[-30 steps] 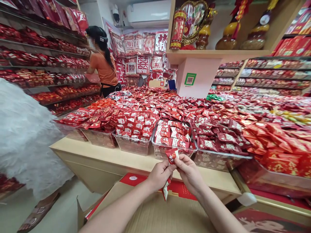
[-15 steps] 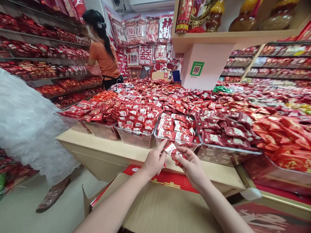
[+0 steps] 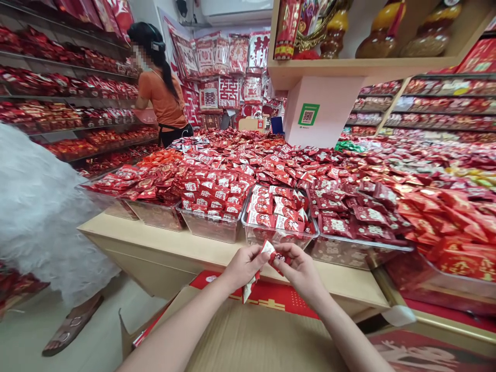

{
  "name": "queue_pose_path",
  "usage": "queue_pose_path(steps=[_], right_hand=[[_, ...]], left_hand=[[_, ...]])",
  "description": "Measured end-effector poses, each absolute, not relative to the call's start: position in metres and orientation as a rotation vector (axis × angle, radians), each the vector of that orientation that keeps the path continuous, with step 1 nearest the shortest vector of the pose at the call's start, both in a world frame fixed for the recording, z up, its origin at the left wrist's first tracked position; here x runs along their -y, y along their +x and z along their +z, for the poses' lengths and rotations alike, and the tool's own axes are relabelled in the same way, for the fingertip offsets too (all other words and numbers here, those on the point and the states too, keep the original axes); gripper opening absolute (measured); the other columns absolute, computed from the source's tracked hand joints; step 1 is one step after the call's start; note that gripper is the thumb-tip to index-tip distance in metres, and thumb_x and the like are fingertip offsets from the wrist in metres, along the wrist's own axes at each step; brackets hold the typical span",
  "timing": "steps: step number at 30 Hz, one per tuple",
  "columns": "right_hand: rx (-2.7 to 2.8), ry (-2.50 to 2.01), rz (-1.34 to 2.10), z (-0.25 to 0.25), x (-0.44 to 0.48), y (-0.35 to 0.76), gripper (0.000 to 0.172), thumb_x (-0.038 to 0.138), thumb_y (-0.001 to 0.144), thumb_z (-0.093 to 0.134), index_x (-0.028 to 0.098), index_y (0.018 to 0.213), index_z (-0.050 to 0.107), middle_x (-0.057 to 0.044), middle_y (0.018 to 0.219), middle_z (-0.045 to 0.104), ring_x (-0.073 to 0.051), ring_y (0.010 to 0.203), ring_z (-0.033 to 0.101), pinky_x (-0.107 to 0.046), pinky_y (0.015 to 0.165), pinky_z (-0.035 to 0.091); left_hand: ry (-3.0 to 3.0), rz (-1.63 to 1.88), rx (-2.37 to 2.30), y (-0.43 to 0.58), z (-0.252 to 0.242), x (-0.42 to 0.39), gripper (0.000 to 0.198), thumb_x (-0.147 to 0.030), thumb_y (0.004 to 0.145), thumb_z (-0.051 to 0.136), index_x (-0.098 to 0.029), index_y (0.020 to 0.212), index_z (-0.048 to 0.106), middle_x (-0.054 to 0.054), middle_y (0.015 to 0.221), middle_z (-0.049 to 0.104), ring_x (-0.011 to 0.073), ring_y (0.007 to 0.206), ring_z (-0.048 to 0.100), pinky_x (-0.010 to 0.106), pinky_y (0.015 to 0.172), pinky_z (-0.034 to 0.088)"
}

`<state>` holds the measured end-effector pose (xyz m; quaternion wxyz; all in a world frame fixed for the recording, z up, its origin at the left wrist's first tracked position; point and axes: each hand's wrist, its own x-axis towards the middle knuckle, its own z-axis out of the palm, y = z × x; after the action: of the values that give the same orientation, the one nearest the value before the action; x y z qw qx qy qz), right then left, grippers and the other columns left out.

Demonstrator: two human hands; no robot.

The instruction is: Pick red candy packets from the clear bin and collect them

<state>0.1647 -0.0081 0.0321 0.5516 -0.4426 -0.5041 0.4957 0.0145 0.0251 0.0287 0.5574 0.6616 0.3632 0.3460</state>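
Both hands meet in front of a clear plastic bin (image 3: 279,235) of red-and-white wrapped candies. A small wrapped candy (image 3: 268,249) is pinched between them, tilted, its white end up and its red end by the right fingers. My left hand (image 3: 244,266) is closed with thumb and forefinger at the white end. Another red-and-white wrapper (image 3: 248,293) hangs below the left palm, partly hidden by the fingers. My right hand (image 3: 300,268) is closed on the red side of the candy. Inside the bin, candies (image 3: 287,211) lie in rows, stacked flat.
Neighbouring bins hold red candies (image 3: 213,191), maroon candies (image 3: 344,214) and orange-red packets (image 3: 457,227). A cardboard box (image 3: 267,336) stands below my hands, near the counter edge (image 3: 155,240). At left are a white feathery skirt (image 3: 50,206) and a person in orange (image 3: 160,98).
My left forefinger, stretched out before, has curled in to pinch the candy's white end. The second wrapper under my left hand now shows more. The view has shifted slightly.
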Motion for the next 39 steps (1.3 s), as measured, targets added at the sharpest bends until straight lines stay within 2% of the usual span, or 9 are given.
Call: queue_pose_path(steps=[3, 8, 15, 22, 29, 36, 39], right_hand=[[1.286, -1.044, 1.13, 0.028, 0.01, 0.163, 0.027, 0.025, 0.065, 0.063, 0.021, 0.091, 0.055, -0.005, 0.09, 0.06, -0.018, 0.083, 0.054, -0.033, 0.076, 0.043], [1.306, -0.983, 1.206, 0.037, 0.015, 0.161, 0.028, 0.025, 0.069, 0.059, 0.022, 0.096, 0.05, -0.005, 0.091, 0.059, -0.018, 0.083, 0.055, -0.034, 0.078, 0.043], [1.064, -1.059, 1.223, 0.039, 0.01, 0.161, 0.03, 0.035, 0.061, 0.066, 0.02, 0.084, 0.053, -0.003, 0.077, 0.062, -0.016, 0.069, 0.056, -0.028, 0.059, 0.045], [1.125, -1.068, 1.21, 0.036, 0.008, 0.166, 0.028, 0.036, 0.061, 0.067, 0.018, 0.078, 0.053, -0.002, 0.065, 0.058, -0.012, 0.057, 0.051, -0.025, 0.05, 0.041], [1.195, -1.074, 1.213, 0.033, 0.008, 0.165, 0.027, 0.035, 0.066, 0.063, 0.018, 0.084, 0.052, -0.002, 0.068, 0.058, -0.012, 0.059, 0.051, -0.023, 0.049, 0.041], [1.114, -1.078, 1.17, 0.041, 0.01, 0.164, 0.028, 0.037, 0.063, 0.065, 0.019, 0.08, 0.052, -0.002, 0.067, 0.057, -0.013, 0.057, 0.052, -0.024, 0.048, 0.042], [1.058, -1.058, 1.194, 0.044, 0.012, 0.164, 0.028, 0.039, 0.063, 0.064, 0.018, 0.076, 0.05, 0.0, 0.064, 0.056, -0.012, 0.054, 0.05, -0.024, 0.047, 0.041]], left_hand=[[1.459, 0.815, -0.925, 0.016, 0.029, -0.025, 0.04, -0.051, 0.077, 0.038, -0.015, 0.062, 0.044, -0.005, 0.046, 0.042, 0.0049, 0.035, 0.041, 0.016, 0.034, 0.03], [1.288, 0.781, -0.884, 0.02, 0.031, -0.023, 0.041, -0.053, 0.077, 0.036, -0.015, 0.062, 0.042, -0.005, 0.045, 0.042, 0.0052, 0.031, 0.04, 0.016, 0.03, 0.027], [1.287, 0.914, -0.938, 0.019, 0.03, -0.027, 0.041, -0.053, 0.077, 0.036, -0.015, 0.061, 0.042, -0.006, 0.044, 0.042, 0.0057, 0.032, 0.042, 0.016, 0.032, 0.03], [1.361, 0.868, -0.969, 0.015, 0.025, -0.03, 0.041, -0.053, 0.077, 0.035, -0.015, 0.063, 0.044, -0.005, 0.045, 0.045, 0.0058, 0.033, 0.043, 0.016, 0.034, 0.031], [1.362, 0.87, -0.975, 0.015, 0.026, -0.03, 0.042, -0.054, 0.077, 0.036, -0.015, 0.062, 0.043, -0.005, 0.044, 0.044, 0.0057, 0.032, 0.042, 0.016, 0.032, 0.029], [1.246, 0.96, -0.912, 0.015, 0.03, -0.027, 0.043, -0.057, 0.076, 0.034, -0.016, 0.064, 0.042, -0.006, 0.043, 0.041, 0.0058, 0.031, 0.041, 0.016, 0.032, 0.03], [1.124, 1.095, -0.899, 0.016, 0.034, -0.027, 0.044, -0.058, 0.075, 0.033, -0.016, 0.074, 0.045, -0.007, 0.044, 0.039, 0.0065, 0.032, 0.041, 0.017, 0.033, 0.031]])
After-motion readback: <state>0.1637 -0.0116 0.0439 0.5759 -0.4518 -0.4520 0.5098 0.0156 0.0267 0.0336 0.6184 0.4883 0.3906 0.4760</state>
